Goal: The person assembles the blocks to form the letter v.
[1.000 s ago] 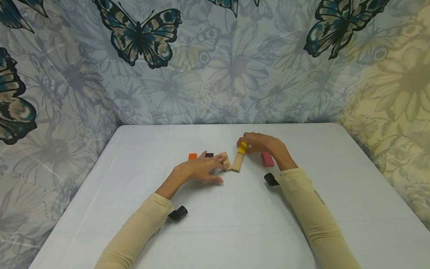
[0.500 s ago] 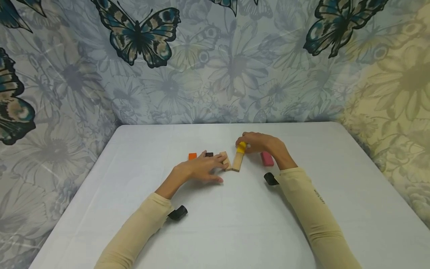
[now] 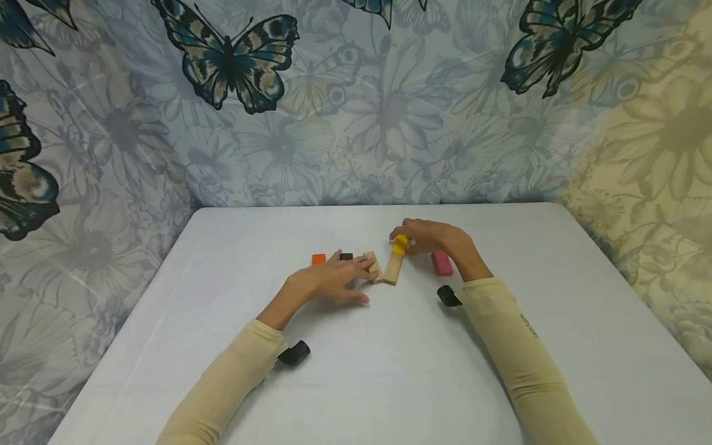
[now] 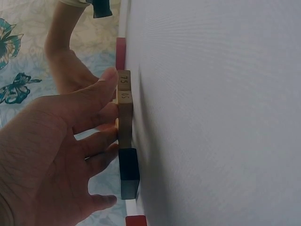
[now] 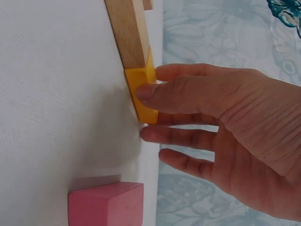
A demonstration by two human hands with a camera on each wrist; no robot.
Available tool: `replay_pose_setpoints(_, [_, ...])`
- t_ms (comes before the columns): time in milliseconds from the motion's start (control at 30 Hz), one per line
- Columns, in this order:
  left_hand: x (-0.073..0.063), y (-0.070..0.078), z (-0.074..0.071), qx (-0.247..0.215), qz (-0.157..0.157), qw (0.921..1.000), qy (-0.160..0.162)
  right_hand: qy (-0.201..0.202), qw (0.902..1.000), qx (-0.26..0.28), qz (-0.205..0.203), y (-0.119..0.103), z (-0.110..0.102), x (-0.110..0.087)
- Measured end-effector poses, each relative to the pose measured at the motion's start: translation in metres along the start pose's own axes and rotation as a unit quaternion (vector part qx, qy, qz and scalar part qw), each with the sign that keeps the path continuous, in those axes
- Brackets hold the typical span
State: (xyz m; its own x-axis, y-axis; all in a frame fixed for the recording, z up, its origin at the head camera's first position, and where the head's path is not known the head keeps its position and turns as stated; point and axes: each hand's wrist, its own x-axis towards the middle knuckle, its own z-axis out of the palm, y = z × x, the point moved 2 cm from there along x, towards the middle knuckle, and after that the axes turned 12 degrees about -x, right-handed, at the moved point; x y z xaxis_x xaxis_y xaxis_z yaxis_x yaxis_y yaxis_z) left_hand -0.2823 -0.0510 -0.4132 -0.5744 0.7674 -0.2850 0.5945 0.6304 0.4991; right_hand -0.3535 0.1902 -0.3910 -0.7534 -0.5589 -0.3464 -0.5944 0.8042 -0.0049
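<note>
From my end, I take the yellow block (image 3: 400,245) as my landmark. The right hand (image 3: 428,236) pinches it between thumb and fingers, its end butted against the far end of the right wooden block (image 3: 393,271). The left hand (image 3: 336,277) lies to the left of the yellow block, fingers spread, with fingertips on the left wooden block (image 3: 375,264). The two wooden blocks run to a point on the near side of the yellow block, all on the surface (image 3: 400,371).

To do this join well, I'd want a light, square push along the wooden block's length, so its near end doesn't slide off its neighbour. I'd have the left fingertips brace without shoving, and the right fingers part evenly, since a dragging thumb could twist the yellow block.

The pink block (image 3: 442,264) sits right of the yellow block; the black block (image 3: 347,256) and orange block (image 3: 319,259) lie well left of it.

The wooden blocks' near ends carry sideways markings that look like "75" and "05"; the right sleeve (image 3: 514,352) has lettering too small to read.
</note>
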Motion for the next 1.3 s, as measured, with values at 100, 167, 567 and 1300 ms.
replay_pose_setpoints(100, [-0.0002,0.0005,-0.0009,0.001,0.001,1.0,0.003,0.009,0.9999,-0.007,-0.005,0.0,-0.0026,-0.0018])
replay_pose_setpoints(167, [-0.0003,0.0008,-0.0014,0.002,0.002,1.0,0.004,0.015,0.9998,-0.009,-0.011,-0.0003,-0.0042,-0.0027])
replay_pose_setpoints(567, [0.0013,0.0046,-0.001,0.005,0.002,1.0,0.003,0.01,0.9998,-0.005,-0.015,0.0005,-0.0065,-0.0049])
replay_pose_setpoints(1300, [-0.0007,0.0024,-0.0014,0.001,-0.006,1.0,-0.004,0.013,0.9995,-0.001,-0.029,0.0007,-0.0032,-0.002])
